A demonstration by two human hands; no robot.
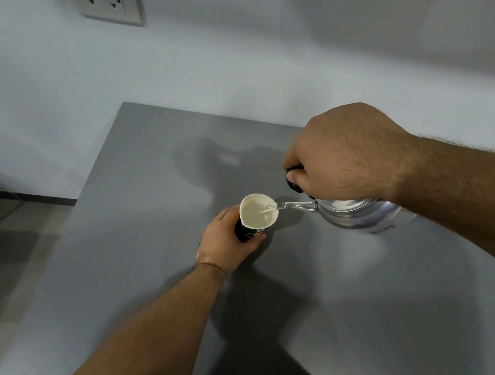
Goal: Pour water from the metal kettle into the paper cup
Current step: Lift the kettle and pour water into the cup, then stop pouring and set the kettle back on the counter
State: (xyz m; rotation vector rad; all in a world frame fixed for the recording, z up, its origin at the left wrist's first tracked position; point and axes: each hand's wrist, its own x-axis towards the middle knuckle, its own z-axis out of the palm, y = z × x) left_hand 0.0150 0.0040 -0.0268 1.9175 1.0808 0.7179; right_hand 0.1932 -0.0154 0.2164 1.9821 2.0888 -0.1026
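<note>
Water runs in a thin stream from the kettle [363, 212] spout into the paper cup [258, 212], spout tip right at the cup's right rim. Right hand [344, 157] is closed around the kettle's black handle, kettle tipped toward the cup and held off the worktop [152, 173]. Left hand [226, 243] is wrapped around the cup's dark side wall, steadying it about mid-worktop, well clear of every edge. Cup looks fairly full already (level is hard to judge from above).

Risks: overflow if the tilt isn't eased back soon; stream overshooting or dribbling down the outside, since the spout sits over the rim and not the middle; the left hand's squeeze, which seems to be pinching the rim out of round, could buckle the soft wall and slop water over the fingers, a scald if it's hot. Spilled water would spread toward the worktop's near edge.
</note>
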